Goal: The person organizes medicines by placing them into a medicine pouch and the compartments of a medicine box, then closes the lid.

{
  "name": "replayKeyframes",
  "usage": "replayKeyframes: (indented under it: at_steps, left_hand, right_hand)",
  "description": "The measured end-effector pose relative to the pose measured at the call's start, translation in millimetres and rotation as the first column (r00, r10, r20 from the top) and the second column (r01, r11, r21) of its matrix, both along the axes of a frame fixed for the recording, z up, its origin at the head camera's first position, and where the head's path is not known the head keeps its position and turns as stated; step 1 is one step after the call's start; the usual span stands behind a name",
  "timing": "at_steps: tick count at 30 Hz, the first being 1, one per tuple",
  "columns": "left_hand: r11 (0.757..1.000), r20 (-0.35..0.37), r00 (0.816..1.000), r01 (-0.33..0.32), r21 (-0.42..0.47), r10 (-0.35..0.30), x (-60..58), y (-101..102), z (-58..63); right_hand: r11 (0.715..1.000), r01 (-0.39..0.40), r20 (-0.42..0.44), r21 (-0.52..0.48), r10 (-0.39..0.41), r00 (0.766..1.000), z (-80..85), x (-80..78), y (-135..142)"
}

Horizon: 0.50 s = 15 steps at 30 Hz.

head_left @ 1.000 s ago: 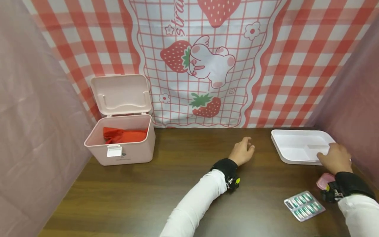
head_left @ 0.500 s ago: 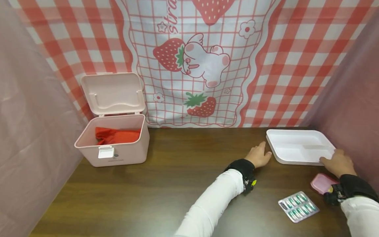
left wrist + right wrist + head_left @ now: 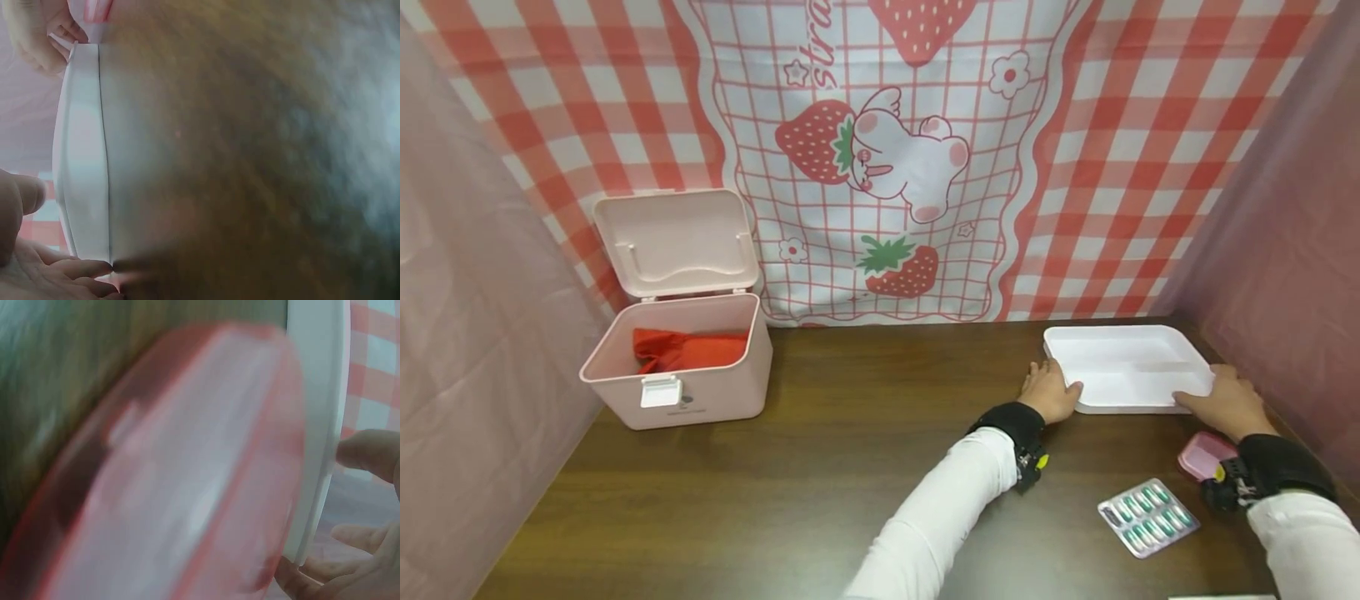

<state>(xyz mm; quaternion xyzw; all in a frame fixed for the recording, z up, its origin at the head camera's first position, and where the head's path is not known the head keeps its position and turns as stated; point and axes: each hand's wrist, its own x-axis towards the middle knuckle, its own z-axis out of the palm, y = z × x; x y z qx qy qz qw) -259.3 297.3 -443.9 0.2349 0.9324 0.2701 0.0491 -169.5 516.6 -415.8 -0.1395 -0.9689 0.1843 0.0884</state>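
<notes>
A white divided tray (image 3: 1112, 354) lies on the table at the back right. My left hand (image 3: 1048, 393) holds its left end, with the thumb by the front corner and the fingers along the side. At the other end my right hand (image 3: 1225, 404) grips the rim, thumb on the front right corner. In the left wrist view, fingertips touch the foot of the tray's wall (image 3: 84, 150). Just in front of the tray, partly behind the right wristband, is a small translucent pink case (image 3: 1204, 456). A blister pack (image 3: 1148, 517) of green and white capsules lies nearer.
A pale pink storage box (image 3: 722, 400) stands at the left, its lid (image 3: 677, 242) raised, with a red cloth-like bundle (image 3: 696, 352) inside. A checked curtain hangs behind the table (image 3: 820, 500). A white edge (image 3: 1221, 597) shows at the bottom right.
My left hand has moved right to the tray's left end. The tray has shifted slightly left, along with my right hand. The view has turned a little to the right.
</notes>
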Motion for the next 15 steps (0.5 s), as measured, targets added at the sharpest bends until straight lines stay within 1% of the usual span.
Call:
replayKeyframes:
  at_steps: [2, 3, 5, 6, 7, 10, 12, 15]
  left_hand:
    - [1.0, 0.002, 1.0, -0.017, -0.015, 0.017, -3.2, 0, -4.4]
    - [1.0, 0.003, 1.0, -0.025, -0.019, 0.025, -3.3, -1, -4.5]
    - [0.999, 0.016, 0.999, -0.033, -0.018, 0.033, -1.1, -8, 0.3]
    - [0.999, 0.023, 0.999, -0.038, -0.016, 0.038, 1.3, -13, 4.7]
    - [0.999, 0.054, 0.997, -0.045, -0.026, 0.047, 5.4, -19, 13.0]
    - [0.998, 0.067, 0.996, -0.058, -0.019, 0.06, 11.3, -34, 23.3]
    - [0.998, 0.073, 0.995, -0.061, -0.024, 0.062, 13.1, -44, 26.9]
    - [0.999, 0.08, 0.996, -0.045, -0.029, 0.047, 12.3, -56, 27.4]
  right_hand:
    - [1.0, -0.006, 0.033, -0.01, 0.006, 0.999, 1.8, -0.1, -5]
    - [1.0, -0.007, 0.051, -0.016, 0.008, 0.999, 2.6, -0.1, -7]
    - [1.0, -0.02, 0.062, -0.022, 0.021, 0.998, 3.6, 0.0, -11]
    - [0.999, -0.027, 0.062, -0.022, 0.028, 0.998, 3.9, -0.1, -13]
    - [0.999, -0.034, 0.056, -0.017, 0.034, 0.998, 4.0, -0.1, -14]
    - [0.998, -0.058, 0.037, -0.02, 0.059, 0.998, 3.5, -0.7, -19]
    - [0.997, -0.07, 0.039, -0.029, 0.071, 0.997, 3.1, -1.5, -22]
    - [0.995, -0.08, 0.076, -0.059, 0.085, 0.994, 3.6, -2.7, -29]
